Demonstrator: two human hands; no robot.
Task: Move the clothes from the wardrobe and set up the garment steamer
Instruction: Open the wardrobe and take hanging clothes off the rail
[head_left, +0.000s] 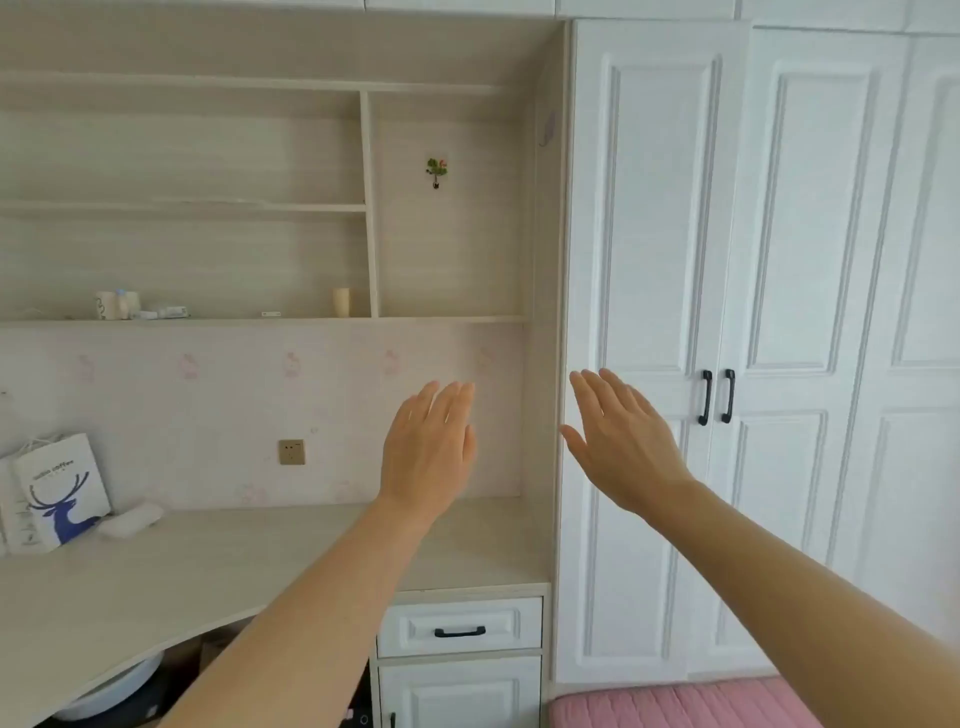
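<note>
With my left hand (428, 452) and right hand (621, 441) both spread and empty just left of the shut wardrobe (727, 312), I'd grip its black handles (717, 397) squarely and pull evenly.

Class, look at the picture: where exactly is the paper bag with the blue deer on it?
In the head view, the paper bag stands at the far left on the desk, against the wall, beside a small white bundle.

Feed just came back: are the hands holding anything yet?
Nothing. The left hand and right hand are open and empty, raised before the closed wardrobe doors.
</note>
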